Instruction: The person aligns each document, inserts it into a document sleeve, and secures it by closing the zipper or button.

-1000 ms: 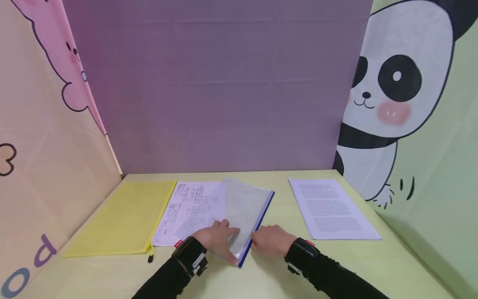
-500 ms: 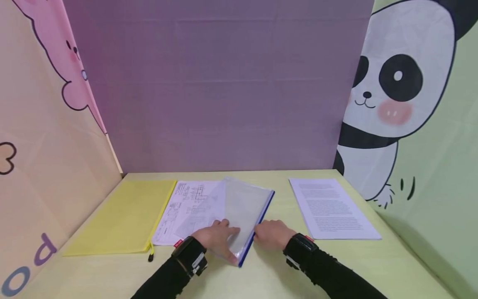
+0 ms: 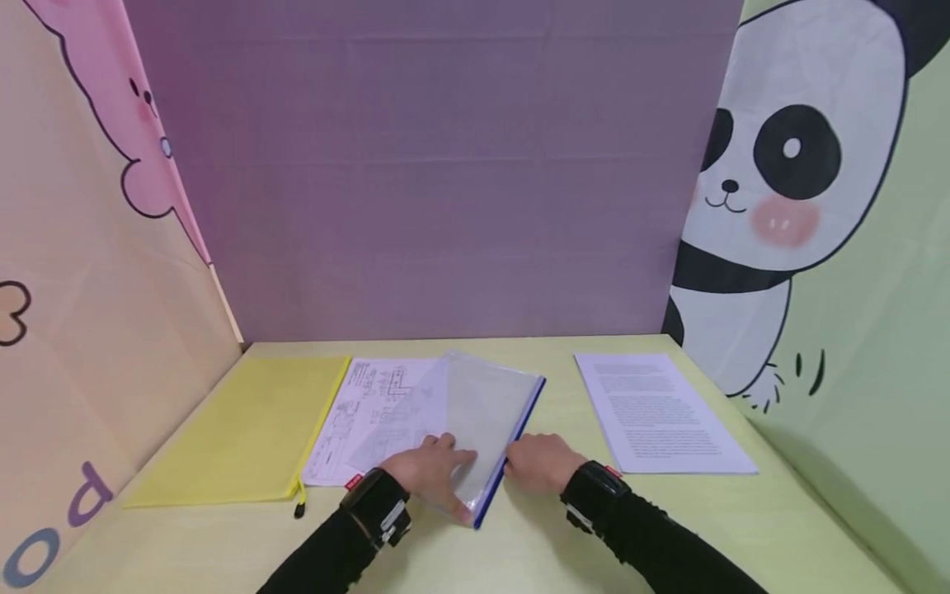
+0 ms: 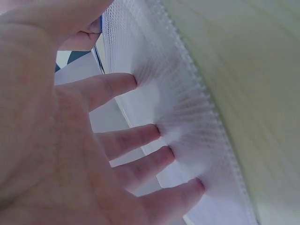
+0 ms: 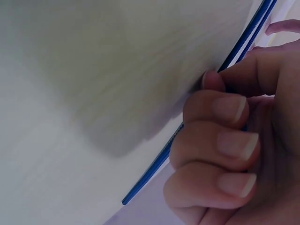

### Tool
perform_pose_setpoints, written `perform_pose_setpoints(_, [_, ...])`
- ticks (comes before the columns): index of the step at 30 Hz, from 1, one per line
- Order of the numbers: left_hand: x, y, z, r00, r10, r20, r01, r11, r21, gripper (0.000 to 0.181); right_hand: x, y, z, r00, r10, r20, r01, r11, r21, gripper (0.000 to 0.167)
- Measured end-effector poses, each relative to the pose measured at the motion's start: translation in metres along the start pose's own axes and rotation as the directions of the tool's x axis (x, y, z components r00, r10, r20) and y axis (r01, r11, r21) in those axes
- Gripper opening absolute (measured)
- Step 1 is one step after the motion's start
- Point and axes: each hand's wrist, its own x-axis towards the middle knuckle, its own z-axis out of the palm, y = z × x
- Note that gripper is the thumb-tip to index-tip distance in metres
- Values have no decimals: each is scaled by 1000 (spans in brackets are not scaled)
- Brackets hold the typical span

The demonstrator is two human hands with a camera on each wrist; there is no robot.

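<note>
A clear mesh zipper pouch (image 3: 490, 400) lies slanted on the table, its blue zipper (image 3: 529, 410) along the right edge. My left hand (image 3: 429, 473) rests on the pouch near its lower end with fingers spread. In the left wrist view, the fingertips (image 4: 157, 130) press into the white mesh. At the zipper, my right hand (image 3: 545, 464) pinches the edge between thumb and forefinger, and the other fingers are curled. The right wrist view shows the blue zipper (image 5: 152, 177) running behind those fingers, with two blue strips above the pinch. Whatever the fingertips hold exactly is hidden.
Under the pouch's left part lies a paper with line diagrams (image 3: 334, 441). A yellow zipper pouch (image 3: 237, 429) with a dark-tipped pull lies at the left. On the right is a printed text sheet (image 3: 660, 417). Cloth panels stand around the table (image 3: 594, 544).
My right hand has shifted slightly up along the blue zipper, mostly in the first half second. The left hand and the pouch have stayed in place.
</note>
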Motion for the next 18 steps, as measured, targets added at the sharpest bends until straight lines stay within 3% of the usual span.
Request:
perform_pose_setpoints(7, [-4,-5,0,1000,20,-14,-21,998,-52,95,-2,-4,1,1000,-6,-6,6,1000,4,22])
perform_pose_setpoints(18, [-1,-7,-5,1000,-12,1,12,994,-108,57,-10,-21,-2,996,-82,35,81,997,4,21])
